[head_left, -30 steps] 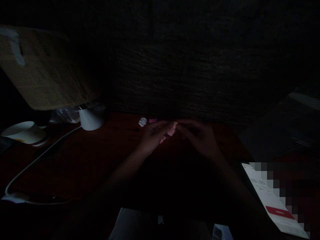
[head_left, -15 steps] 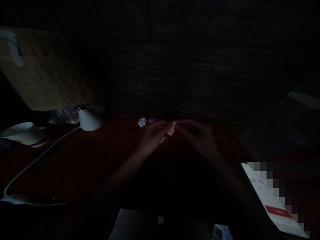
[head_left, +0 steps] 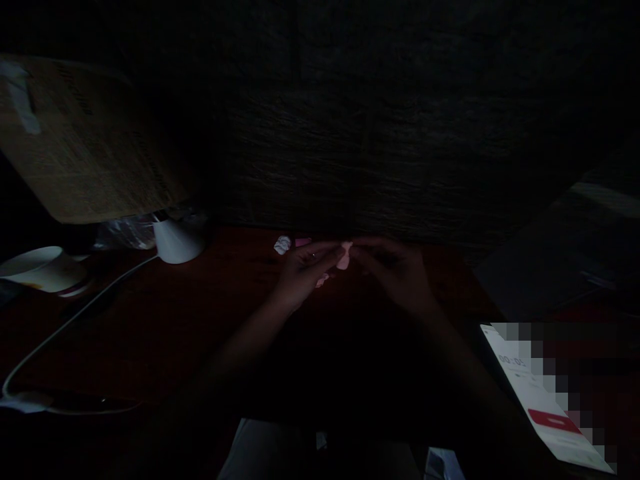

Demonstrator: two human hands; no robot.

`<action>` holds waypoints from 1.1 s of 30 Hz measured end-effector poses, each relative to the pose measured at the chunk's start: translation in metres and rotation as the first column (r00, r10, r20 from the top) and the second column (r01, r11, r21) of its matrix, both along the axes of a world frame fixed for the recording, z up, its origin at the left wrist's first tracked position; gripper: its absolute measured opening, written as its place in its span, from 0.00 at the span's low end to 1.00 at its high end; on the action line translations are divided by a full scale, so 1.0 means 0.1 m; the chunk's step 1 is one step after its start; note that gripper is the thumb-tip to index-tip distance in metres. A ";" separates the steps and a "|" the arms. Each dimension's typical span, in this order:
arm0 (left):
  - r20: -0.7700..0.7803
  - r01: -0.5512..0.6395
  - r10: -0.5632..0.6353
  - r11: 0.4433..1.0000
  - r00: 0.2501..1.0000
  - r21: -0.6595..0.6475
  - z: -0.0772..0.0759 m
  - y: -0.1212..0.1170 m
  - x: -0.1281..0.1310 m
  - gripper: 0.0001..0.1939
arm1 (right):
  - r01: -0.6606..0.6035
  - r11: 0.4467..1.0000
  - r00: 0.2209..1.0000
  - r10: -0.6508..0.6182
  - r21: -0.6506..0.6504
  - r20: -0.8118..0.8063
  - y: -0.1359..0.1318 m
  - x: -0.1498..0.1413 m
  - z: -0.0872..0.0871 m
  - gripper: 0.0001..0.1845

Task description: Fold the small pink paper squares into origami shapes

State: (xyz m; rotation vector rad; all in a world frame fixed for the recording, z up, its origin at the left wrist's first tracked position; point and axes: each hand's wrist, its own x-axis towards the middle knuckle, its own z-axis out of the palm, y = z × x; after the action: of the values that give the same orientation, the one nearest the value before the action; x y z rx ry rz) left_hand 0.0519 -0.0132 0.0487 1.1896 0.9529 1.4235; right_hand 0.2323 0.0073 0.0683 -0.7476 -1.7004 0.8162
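Observation:
Both hands meet over the far part of a dark reddish table. My left hand [head_left: 306, 270] is closed, its thumb and fingers pinching a small pale pink piece [head_left: 344, 257] that looks like paper or something soft. My right hand [head_left: 397, 270] pinches the upper end of the same piece from the other side. Below my left fingers lies another crumpled pink scrap [head_left: 322, 281]. Just beyond the left hand are a crumpled white ball [head_left: 283, 245] and a flat magenta piece [head_left: 303, 242]. Dim light hides the exact material.
A white cone-shaped base [head_left: 176, 241] with a cable [head_left: 80, 313] stands at left, below a large cardboard piece [head_left: 90, 147]. Beside it is a white paper cup [head_left: 43, 269], tilted in view. A lit phone [head_left: 540, 393] lies at right. A dark wall [head_left: 340, 133] rises behind the table.
The pink piece turns slightly between my fingertips and now hangs more upright. Both hands stay nearly in place, and the view shifts a little.

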 end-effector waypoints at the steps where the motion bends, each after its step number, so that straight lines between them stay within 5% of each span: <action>1: 0.001 0.003 -0.003 1.000 1.000 -0.001 0.00 0.00 0.00 0.20 | -0.003 1.000 1.000 0.003 0.001 0.001 0.00 0.00 0.00 0.08; 13: 0.013 -0.005 0.006 1.000 1.000 -0.009 -0.03 0.01 0.01 0.20 | 0.055 0.998 0.999 -0.055 0.009 -0.001 -0.02 -0.02 0.02 0.04; 33: 0.014 0.000 0.000 1.000 1.000 -0.018 0.00 0.00 0.01 0.18 | 0.005 1.000 0.999 -0.006 -0.001 -0.047 -0.07 -0.03 0.03 0.16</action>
State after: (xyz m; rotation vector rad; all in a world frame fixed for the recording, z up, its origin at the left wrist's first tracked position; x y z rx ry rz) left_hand 0.0531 -0.0128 0.0492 1.1655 0.9542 1.4188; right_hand 0.2298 0.0006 0.0718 -0.7280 -1.6551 0.8250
